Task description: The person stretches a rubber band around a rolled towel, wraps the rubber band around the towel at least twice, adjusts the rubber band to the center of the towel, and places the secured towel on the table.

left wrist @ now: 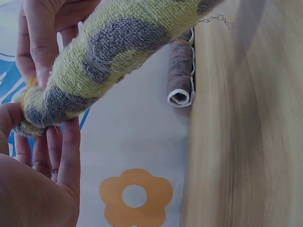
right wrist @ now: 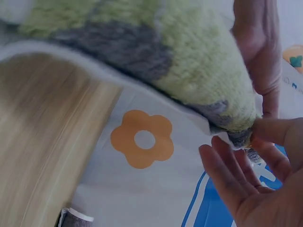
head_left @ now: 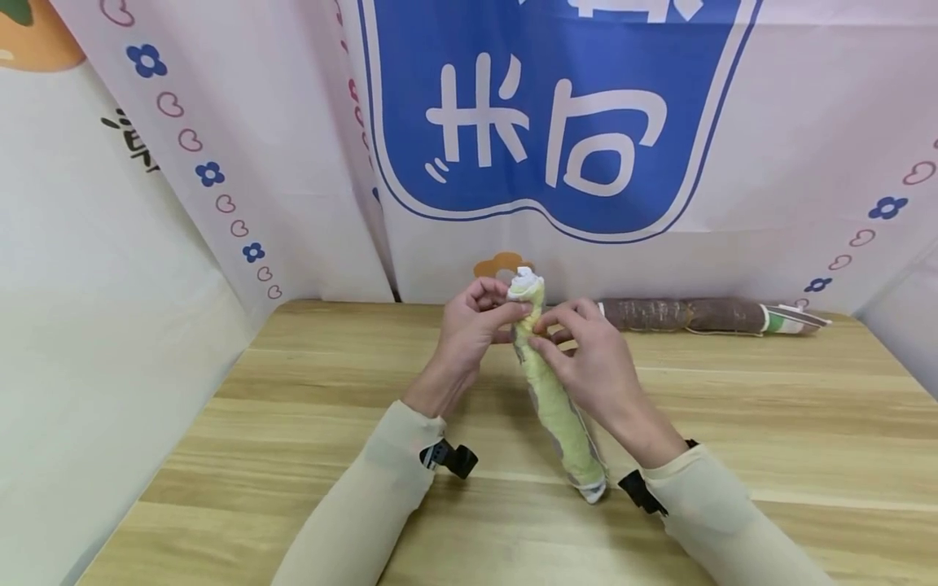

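Observation:
A yellow-green rolled towel (head_left: 553,407) with grey patches slants up from the table in the head view, its pale end raised. My left hand (head_left: 469,325) grips it close to that upper end, the thumb lying across the roll. From the other side, my right hand (head_left: 595,352) pinches the roll just below the left thumb. A thin yellow-orange band (left wrist: 31,85) shows at the narrowed end in the left wrist view, close to the right fingers. Fingers and towel partly hide the band.
A brown rolled towel (head_left: 652,315) lies along the back right of the wooden table (head_left: 293,456), a thin band round its middle. Behind the table hangs a printed cloth backdrop (head_left: 315,163) with a blue sign. Loose threads (left wrist: 220,20) stick out from the yellow-green roll.

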### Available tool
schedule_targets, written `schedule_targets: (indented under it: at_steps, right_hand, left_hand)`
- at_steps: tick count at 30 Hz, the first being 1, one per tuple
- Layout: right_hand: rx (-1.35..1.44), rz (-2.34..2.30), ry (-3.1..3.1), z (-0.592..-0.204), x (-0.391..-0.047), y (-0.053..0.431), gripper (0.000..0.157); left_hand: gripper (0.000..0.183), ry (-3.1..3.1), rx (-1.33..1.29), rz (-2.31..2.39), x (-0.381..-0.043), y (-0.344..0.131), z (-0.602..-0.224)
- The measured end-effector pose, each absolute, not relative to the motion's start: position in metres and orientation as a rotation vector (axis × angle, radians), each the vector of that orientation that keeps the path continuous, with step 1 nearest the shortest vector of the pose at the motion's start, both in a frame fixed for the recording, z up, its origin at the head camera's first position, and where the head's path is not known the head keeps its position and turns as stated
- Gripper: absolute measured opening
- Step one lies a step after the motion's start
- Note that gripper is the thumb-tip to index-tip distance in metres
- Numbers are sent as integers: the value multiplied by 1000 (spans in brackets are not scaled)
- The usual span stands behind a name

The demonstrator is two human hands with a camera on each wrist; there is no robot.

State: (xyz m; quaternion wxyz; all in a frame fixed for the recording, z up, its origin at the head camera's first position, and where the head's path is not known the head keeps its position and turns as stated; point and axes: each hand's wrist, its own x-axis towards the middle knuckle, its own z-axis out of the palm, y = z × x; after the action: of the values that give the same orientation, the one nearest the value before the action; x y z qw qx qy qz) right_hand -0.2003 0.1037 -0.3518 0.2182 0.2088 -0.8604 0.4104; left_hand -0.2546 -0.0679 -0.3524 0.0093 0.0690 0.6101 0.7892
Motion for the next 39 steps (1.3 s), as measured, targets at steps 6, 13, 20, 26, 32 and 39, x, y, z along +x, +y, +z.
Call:
schedule_targets:
  at_steps: [6,13,20,26,32,39]
  right_hand:
    - [646,1024,-2266,-358,-203,104,14]
    - [644,1153,-2309,-356,-204,105,6]
    - [561,1473,-2381,-350,-204,109,11]
    - [595,1436,-2362,-353,-204,110,5]
    - [874,979,-2154,-362,-209,107,13]
    - [1013,1154,-2211,-363,-210,107,14]
  left_hand:
    - [22,1962,148,2419,-255,-68,-354]
    - [21,2000,131,2354,-256,-71,-355]
    - [15,1960,217,2292,-253,-69,-352]
    - [21,1955,161,2299,-254,-71,-350]
    - [24,1984,98,2317,-253,-70,-350]
    - [25,2037,70,2351,-256,-71,-355]
